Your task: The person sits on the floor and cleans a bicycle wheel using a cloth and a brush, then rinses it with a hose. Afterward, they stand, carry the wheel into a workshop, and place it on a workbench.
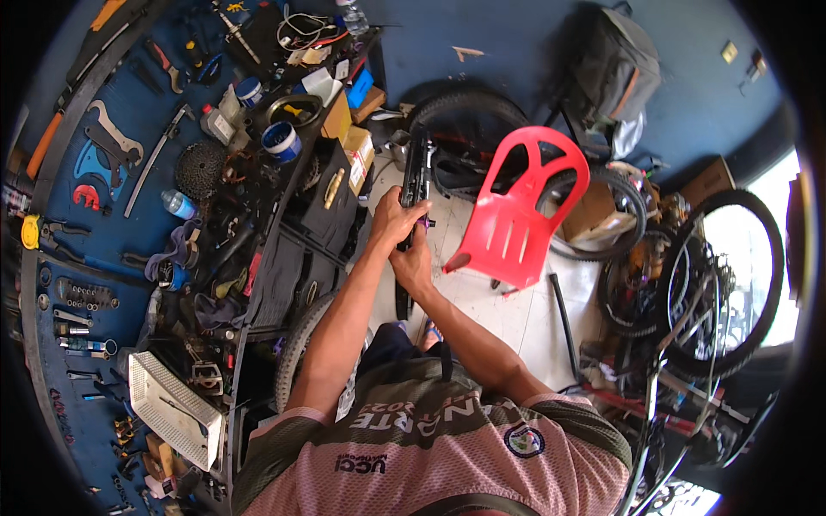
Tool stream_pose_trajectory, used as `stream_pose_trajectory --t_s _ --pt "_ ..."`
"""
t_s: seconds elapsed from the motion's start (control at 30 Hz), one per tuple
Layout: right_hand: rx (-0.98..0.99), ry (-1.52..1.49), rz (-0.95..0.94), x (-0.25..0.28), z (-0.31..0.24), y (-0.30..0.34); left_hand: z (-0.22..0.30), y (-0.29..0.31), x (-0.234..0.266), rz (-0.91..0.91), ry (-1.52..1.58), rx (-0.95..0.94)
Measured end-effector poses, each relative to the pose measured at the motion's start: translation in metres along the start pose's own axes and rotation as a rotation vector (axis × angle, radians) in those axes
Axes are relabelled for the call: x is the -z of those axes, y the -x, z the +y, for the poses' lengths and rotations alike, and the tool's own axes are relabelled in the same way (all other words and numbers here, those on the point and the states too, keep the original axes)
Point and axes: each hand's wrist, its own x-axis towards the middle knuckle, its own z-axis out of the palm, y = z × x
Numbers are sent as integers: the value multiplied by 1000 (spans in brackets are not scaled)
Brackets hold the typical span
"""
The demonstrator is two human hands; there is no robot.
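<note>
In front of me I hold a long black bicycle part (416, 176), which looks like a suspension fork, with a shiny tube along it. My left hand (396, 217) is closed on it, thumb reaching across to the right. Just below, my right hand (413, 261) grips the same part, its fingers largely hidden. A small purple fitting (424, 222) shows beside the hands. Beyond the part, a bicycle wheel (469, 101) leans against the blue wall.
A red plastic chair (516, 219) stands right of my hands. On the left, a cluttered workbench (284, 215) holds tubs and bike parts beside a tool board (146, 215). A black bar (564, 322) lies on the tiled floor; an upturned bicycle (714, 318) stands at right.
</note>
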Motion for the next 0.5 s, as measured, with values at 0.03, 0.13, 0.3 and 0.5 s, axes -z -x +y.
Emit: stream_pose_trajectory --t_s 0.03,0.13,0.3,0.5 --pt "127 18 -30 -4 11 -24 -1 -19 -5 61 -51 -24" --pt "193 59 -341 -19 24 -85 -42 -78 -2 254 -149 -135" --pt "-24 209 -655 38 64 -152 -93 -112 -3 -109 -178 152" --pt "-343 597 -583 139 122 -186 -220 -106 -58 -40 -353 318"
